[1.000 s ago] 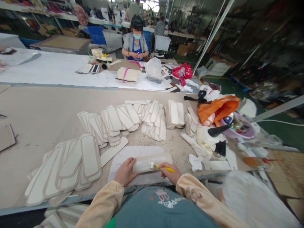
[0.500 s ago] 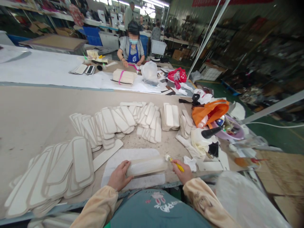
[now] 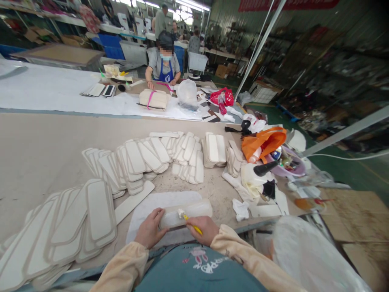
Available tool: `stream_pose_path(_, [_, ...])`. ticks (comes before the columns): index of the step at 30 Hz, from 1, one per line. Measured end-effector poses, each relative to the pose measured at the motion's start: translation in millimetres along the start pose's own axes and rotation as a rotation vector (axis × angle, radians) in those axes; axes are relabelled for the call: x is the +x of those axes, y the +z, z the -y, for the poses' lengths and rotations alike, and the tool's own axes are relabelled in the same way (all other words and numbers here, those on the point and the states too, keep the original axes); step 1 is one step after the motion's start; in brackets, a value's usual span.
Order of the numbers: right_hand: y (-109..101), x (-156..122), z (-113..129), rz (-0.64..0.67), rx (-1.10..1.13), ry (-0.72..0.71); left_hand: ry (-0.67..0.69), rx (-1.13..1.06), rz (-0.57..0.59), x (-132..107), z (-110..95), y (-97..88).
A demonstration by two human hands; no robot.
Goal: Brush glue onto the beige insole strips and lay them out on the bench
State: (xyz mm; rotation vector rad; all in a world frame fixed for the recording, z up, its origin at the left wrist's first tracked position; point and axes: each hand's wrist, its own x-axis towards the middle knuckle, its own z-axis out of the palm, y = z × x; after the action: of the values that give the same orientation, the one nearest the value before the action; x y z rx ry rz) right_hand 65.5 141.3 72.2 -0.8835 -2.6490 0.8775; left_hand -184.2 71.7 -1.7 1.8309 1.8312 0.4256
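My left hand (image 3: pixel 149 230) presses its fingers on the left end of a long cream padded piece (image 3: pixel 194 211) that lies on a white sheet (image 3: pixel 152 202) at the table's near edge. My right hand (image 3: pixel 204 229) is closed round a yellow-handled brush (image 3: pixel 190 223); its whitish tip rests on the middle of the piece. Both sleeves are peach-coloured.
Fanned stacks of the same cream pieces (image 3: pixel 91 211) lie left and behind (image 3: pixel 158 156). To the right sit an orange bag (image 3: pixel 264 140), a purple basin (image 3: pixel 290 166), a white cloth (image 3: pixel 241 209) and clutter. A person in a blue apron (image 3: pixel 162 65) works at the far table.
My right hand swung the brush off past the piece's right end, then brought it back onto the piece's middle. The left hand stayed on the left end. The view drifted right.
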Motion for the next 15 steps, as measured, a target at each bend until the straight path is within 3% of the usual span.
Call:
stream_pose_path(3, [-3.8, -8.0, -5.0, -0.136, 0.110, 0.038, -0.008, 0.005, 0.014, -0.2, 0.2, 0.0])
stream_pose_path(7, [-15.4, -35.1, -24.3, -0.309, -0.023, 0.212, -0.023, -0.005, 0.024, -2.1, -1.6, -1.0])
stream_pose_path(11, [-20.3, -46.4, -25.1, -0.186, -0.114, 0.303, -0.039, -0.009, 0.027, -2.8, -3.3, -2.0])
stream_pose_path(15, [-10.1, -28.9, -5.7, -0.078, 0.145, 0.259, -0.047, -0.007, 0.040, -1.8, -3.6, -2.7])
